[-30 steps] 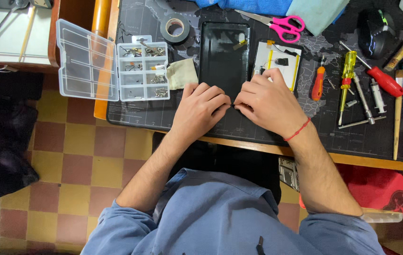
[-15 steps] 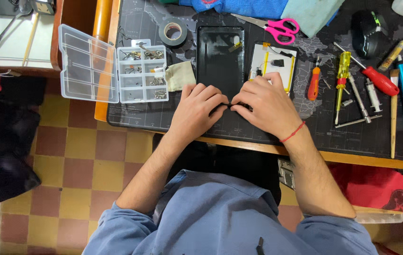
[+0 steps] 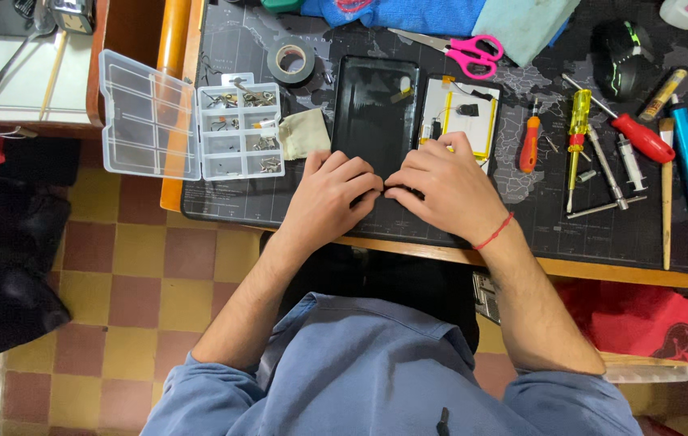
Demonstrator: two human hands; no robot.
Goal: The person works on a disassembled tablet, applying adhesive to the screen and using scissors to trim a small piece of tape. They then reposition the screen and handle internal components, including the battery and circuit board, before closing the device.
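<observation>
A black phone back panel (image 3: 374, 113) lies flat on the dark desk mat (image 3: 239, 194). My left hand (image 3: 329, 198) and my right hand (image 3: 447, 190) rest on its near end, fingertips meeting at the lower edge and curled over it. What sits under the fingertips is hidden. Right beside the panel lies an opened phone body (image 3: 465, 113) with a white and yellow inside; my right hand's fingers overlap its near corner. A red string circles my right wrist.
An open clear parts box (image 3: 190, 125) with small screws and a beige cloth (image 3: 305, 133) lie left of the panel. Behind are a tape roll (image 3: 290, 61) and pink scissors (image 3: 465, 53). Screwdrivers (image 3: 578, 121), other tools and a black mouse (image 3: 620, 47) fill the right.
Both hands have stayed on the panel's near end; their fingertips have drawn closer together at the lower edge. The view has shifted slightly.
</observation>
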